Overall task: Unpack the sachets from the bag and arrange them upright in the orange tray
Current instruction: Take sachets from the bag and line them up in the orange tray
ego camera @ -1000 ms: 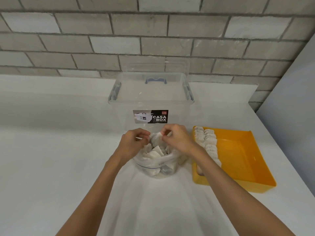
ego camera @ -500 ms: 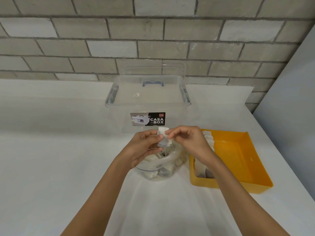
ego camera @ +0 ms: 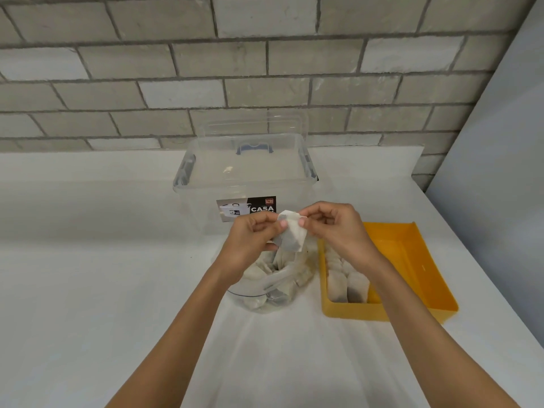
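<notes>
Two hands hold one sachet (ego camera: 291, 235) between them, raised above the open mouth of the bag (ego camera: 273, 287). On the left hand (ego camera: 250, 242), the thumb and fingers (ego camera: 265, 226) are curled and pinch the sachet's left side. The right hand (ego camera: 338, 231) pinches the upper right corner of the same sachet between thumb and forefinger, with the other fingers curled in. The sachet is white and paper-like, hangs tilted, and touches neither bag nor tray.

The bag is clear plastic and stands on the white surface (ego camera: 88, 290), roughly midway between its left and right edges. It holds many more sachets, heaped loosely.

An orange tray (ego camera: 412, 260) sits just beside the bag, toward the right edge of the surface. A row of sachets (ego camera: 350, 285) stands upright along the tray's left wall; the right forearm hides part of the row.

A clear storage box (ego camera: 244, 172) with its lid on and grey-blue latches stands behind the bag, toward the back edge. Its front label (ego camera: 247, 207) reads "CASA" and is partly covered by the hands. A brick wall (ego camera: 265, 69) rises behind the back edge, and a grey panel (ego camera: 500, 172) runs along the right edge.
</notes>
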A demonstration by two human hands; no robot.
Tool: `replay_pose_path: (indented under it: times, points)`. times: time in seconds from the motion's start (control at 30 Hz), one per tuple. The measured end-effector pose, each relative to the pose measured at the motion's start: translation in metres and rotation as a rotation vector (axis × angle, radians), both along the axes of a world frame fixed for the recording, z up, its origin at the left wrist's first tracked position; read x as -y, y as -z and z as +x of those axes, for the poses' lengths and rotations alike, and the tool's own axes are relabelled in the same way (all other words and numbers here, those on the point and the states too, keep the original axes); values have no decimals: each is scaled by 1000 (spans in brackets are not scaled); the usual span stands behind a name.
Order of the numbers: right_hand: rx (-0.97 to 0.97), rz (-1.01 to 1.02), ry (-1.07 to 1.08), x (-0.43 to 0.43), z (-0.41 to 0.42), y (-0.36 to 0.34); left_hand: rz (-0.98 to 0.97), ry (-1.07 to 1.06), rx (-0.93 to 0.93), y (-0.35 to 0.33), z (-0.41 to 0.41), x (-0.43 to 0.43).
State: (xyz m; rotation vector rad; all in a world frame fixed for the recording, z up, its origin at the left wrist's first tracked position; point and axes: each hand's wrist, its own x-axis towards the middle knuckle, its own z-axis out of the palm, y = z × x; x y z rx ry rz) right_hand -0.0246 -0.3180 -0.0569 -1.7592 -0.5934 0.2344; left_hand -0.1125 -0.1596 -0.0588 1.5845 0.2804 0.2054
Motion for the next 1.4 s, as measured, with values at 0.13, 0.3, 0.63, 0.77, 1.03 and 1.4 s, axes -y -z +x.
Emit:
replay_pose_path:
  times: [0.13, 0.3, 0.63, 0.77, 1.03, 1.4]
  points:
    - [47, -67, 26, 28, 2, -10, 50, -7, -7, -2, 3, 12]
    - [44, -206, 93, 76, 1, -11, 62, 50, 0, 6, 3, 31]
    - [-202, -486, 29, 114, -12, 21, 48, 99, -37, 15, 3, 54]
    - [-219, -484, 48, 108, -13, 31, 31, 95, -23, 15, 0, 55]
    - [-207, -488, 78, 103, -15, 43, 26, 101, -44, 16, -5, 53]
    - [-45, -444, 129, 110, -18, 19, 88, 173, -32, 13, 4, 72]
